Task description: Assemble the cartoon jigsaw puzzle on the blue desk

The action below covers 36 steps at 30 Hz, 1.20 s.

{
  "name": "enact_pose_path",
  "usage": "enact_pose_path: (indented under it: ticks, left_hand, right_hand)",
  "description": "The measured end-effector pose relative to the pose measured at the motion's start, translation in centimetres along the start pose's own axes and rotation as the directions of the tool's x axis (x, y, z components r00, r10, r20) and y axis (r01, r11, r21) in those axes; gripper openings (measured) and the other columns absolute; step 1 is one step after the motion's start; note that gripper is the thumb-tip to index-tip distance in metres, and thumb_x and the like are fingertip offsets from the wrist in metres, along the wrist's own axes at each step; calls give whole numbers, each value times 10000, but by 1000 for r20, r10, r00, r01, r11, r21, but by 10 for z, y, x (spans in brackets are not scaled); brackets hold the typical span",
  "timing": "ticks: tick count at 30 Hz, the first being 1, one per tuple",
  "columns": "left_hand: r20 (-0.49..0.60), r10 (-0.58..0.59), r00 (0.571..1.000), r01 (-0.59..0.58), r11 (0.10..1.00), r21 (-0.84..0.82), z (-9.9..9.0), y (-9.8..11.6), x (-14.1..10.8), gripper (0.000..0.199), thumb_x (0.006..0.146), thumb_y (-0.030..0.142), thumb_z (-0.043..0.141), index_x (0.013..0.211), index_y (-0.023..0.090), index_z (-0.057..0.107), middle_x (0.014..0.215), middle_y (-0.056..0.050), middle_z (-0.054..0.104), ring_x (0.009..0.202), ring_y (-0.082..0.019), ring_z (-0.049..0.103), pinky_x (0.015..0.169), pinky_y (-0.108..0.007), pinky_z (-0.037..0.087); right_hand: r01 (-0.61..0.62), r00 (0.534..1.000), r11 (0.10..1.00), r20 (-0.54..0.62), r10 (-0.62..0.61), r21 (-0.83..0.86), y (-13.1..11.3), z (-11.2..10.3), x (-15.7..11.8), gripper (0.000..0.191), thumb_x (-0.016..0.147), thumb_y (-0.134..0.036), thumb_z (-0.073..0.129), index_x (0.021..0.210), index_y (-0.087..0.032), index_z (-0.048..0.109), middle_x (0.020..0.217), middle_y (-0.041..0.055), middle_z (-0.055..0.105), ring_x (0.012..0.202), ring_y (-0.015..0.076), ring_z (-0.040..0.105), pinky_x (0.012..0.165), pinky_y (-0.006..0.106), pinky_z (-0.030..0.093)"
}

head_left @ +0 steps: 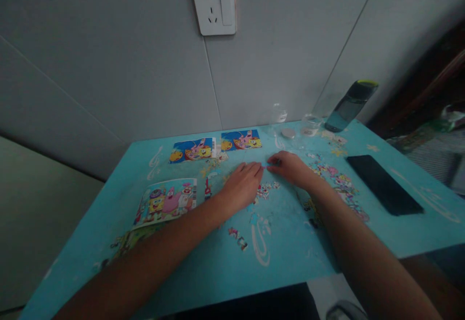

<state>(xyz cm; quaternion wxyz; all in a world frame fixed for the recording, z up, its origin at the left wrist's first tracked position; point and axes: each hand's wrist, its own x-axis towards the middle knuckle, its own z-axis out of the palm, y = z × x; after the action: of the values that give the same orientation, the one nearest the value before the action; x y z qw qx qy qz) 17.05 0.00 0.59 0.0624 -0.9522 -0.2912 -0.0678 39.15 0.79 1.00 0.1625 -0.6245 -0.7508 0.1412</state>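
Note:
My left hand (242, 183) rests low over the middle of the table, its fingers pressed together and pointing right. Facing it, my right hand (287, 167) has thumb and forefinger pinched. Between the two sets of fingertips shows a small pinkish puzzle piece (266, 167), touched from both sides and mostly covered. Just below the hands lies a cluster of white and red puzzle pieces (267, 190). A short joined strip of puzzle pieces (238, 238) sits nearer to me. Left of my left hand is a narrow upright red strip (208, 188).
Many loose pieces (341, 182) spread beside my right forearm, near a black phone-like slab (384, 183). Cartoon picture cards (192, 149) and a larger picture sheet (167, 201) lie left and back. A water bottle (350, 107) and clear tub (310, 125) stand by the wall.

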Motion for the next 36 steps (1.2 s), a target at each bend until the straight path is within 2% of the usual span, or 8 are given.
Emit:
enact_pose_path:
  ticks: [8,16,23,28,30,33,36]
  left_hand:
    - [-18,-12,1000,12,1000,-20,0,0,0,451,943,99,459,1391,96,507,1381,-152,575,1318,-269,504,1159,-417,337]
    - [-20,-44,999,43,998,-38,0,2,0,440,928,106,486,1366,119,517,1336,-140,587,1246,-276,528,1117,-434,370]
    - [-21,-54,998,53,998,-47,-4,7,3,370,904,96,511,1267,126,579,1213,-122,626,1147,-272,565,1068,-419,414]
    - [-13,-34,999,33,997,-71,-4,0,5,360,910,92,509,1256,122,601,1205,-122,646,1140,-263,590,1071,-424,427]
    - [-5,-9,1000,8,996,-84,-10,-6,6,354,914,83,500,1243,137,619,1212,-107,662,1138,-238,606,1077,-404,431]
    - [-10,9,1000,-9,996,-89,-33,-16,-1,340,923,67,483,1209,154,644,1170,-78,690,1091,-208,632,1065,-382,447]
    - [-48,-52,997,49,997,-58,-62,-30,-29,320,952,89,474,1221,124,645,1073,-102,697,1046,-250,634,1027,-456,474]
  right_hand:
    - [-6,1000,1000,-15,6,11,-3,1,0,268,888,-322,697,1084,-146,747,991,93,769,853,204,687,771,286,498]
    - [-30,1000,996,1,30,-81,-6,1,0,265,910,-346,669,1075,-169,777,974,91,770,833,216,689,770,305,500]
    - [-19,1000,973,11,22,-232,-27,-5,-11,266,967,-362,606,1078,-218,800,1082,144,733,1002,282,683,896,368,477]
    - [-26,1000,952,-3,26,-305,-41,-5,-14,330,1010,-358,520,1026,-171,791,1086,181,714,1015,306,669,889,393,464]
    - [-33,999,948,-14,30,-316,-42,-5,-13,324,1008,-352,524,978,-174,793,1064,173,717,1011,301,664,885,387,457]
    - [-47,999,949,-35,38,-313,-39,-4,-10,299,998,-351,545,944,-189,790,1038,149,723,992,293,664,868,381,456]
    - [-60,998,956,-53,46,-287,-34,-1,-8,270,992,-351,556,960,-204,780,1031,125,729,965,272,670,849,363,465]
